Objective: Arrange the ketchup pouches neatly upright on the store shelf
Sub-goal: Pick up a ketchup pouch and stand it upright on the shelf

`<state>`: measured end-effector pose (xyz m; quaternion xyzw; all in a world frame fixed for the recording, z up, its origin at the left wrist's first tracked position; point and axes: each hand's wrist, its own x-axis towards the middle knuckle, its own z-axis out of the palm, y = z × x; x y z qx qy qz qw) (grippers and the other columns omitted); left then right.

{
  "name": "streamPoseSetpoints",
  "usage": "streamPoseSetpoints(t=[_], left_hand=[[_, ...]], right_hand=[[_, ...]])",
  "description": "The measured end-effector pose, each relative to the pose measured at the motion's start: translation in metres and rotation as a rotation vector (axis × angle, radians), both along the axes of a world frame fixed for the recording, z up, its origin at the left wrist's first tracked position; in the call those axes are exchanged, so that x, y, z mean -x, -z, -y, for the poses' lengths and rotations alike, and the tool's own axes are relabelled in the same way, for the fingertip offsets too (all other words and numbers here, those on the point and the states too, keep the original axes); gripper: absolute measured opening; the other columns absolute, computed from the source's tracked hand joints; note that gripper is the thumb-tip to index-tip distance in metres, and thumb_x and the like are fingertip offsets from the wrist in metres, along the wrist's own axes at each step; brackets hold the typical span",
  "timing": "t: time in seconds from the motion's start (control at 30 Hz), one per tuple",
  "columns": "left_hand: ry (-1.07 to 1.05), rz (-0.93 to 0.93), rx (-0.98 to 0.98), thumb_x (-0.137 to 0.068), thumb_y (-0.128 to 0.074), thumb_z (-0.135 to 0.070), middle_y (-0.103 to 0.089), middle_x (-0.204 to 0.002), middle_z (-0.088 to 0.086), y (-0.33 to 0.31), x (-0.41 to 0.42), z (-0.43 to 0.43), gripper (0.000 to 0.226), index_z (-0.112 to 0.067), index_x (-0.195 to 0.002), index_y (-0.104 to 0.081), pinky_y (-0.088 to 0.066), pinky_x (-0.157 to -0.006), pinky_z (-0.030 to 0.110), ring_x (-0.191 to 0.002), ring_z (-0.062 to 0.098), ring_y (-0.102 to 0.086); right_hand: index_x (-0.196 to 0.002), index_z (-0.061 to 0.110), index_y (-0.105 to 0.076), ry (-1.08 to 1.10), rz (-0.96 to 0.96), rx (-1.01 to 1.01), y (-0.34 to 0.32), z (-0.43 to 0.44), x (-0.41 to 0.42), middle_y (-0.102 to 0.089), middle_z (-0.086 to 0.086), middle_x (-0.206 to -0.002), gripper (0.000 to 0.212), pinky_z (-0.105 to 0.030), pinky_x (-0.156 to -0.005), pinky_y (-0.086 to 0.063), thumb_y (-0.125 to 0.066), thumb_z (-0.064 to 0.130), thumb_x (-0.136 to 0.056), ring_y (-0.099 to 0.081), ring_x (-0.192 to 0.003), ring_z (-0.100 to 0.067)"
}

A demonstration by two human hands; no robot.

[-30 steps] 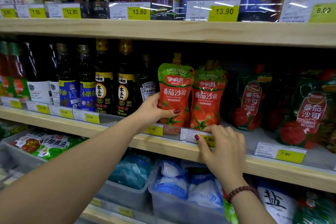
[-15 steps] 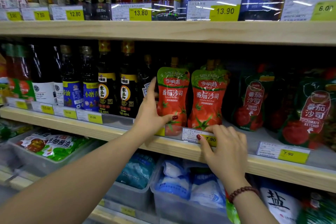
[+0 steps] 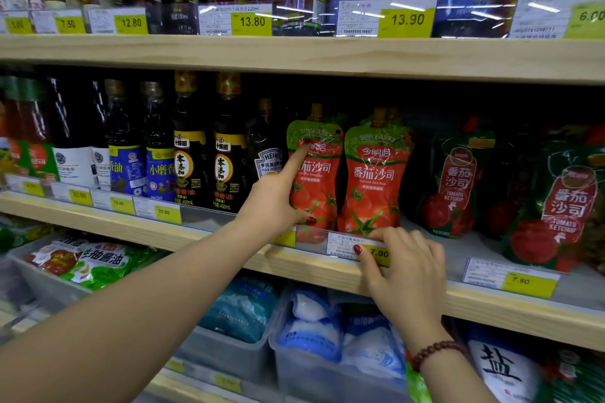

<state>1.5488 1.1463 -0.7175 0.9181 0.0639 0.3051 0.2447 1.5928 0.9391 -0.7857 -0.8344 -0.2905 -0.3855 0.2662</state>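
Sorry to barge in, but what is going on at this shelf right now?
A person is straightening ketchup pouches on the middle shelf. Their left hand holds the left ketchup pouch, with the thumb across its lower front and the index finger stretched up its face. Their right hand pinches the price strip just below the right ketchup pouch. Both pouches stand upright, side by side.

Single head-worn view, close to middle shelf (image 3: 484,314), facing forward, slightly downward
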Motion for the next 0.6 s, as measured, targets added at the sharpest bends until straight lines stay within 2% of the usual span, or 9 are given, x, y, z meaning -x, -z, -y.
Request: streamPoseSetpoints(t=[0.17, 0.4, 0.6], left_hand=[[-0.031, -0.051, 0.006, -0.065, -0.081, -0.01, -0.066, -0.091, 0.009, -0.004, -0.009, 0.006, 0.118, -0.049, -0.141, 0.0, -0.06, -0.065, 0.038, -0.072, 0.02, -0.066], [-0.023, -0.047, 0.039, -0.065, -0.081, -0.008, -0.066, -0.087, 0.01, 0.0, -0.012, 0.003, 0.116, -0.05, -0.138, -0.001, -0.06, -0.062, 0.039, -0.068, 0.02, -0.067], [-0.033, -0.059, 0.052, -0.067, -0.079, -0.006, -0.066, -0.086, 0.011, -0.001, -0.012, 0.006, 0.115, -0.046, -0.141, -0.001, -0.059, -0.065, 0.042, -0.07, 0.023, -0.067]], right_hand=[[-0.082, 0.026, -0.055, -0.009, 0.001, -0.002, -0.001, 0.0, 0.001, -0.058, 0.011, -0.073, 0.013, -0.028, -0.074, -0.026, -0.063, 0.036, -0.08, -0.05, -0.072, -0.016], [-0.081, 0.025, -0.055, -0.004, -0.011, 0.003, -0.001, 0.0, 0.002, -0.057, 0.011, -0.073, 0.015, -0.028, -0.073, -0.027, -0.055, 0.04, -0.081, -0.05, -0.072, -0.015], [-0.082, 0.025, -0.057, -0.02, -0.049, -0.013, -0.002, 0.0, 0.003, -0.059, 0.011, -0.075, 0.012, -0.027, -0.076, -0.027, -0.066, 0.033, -0.079, -0.051, -0.074, -0.016]])
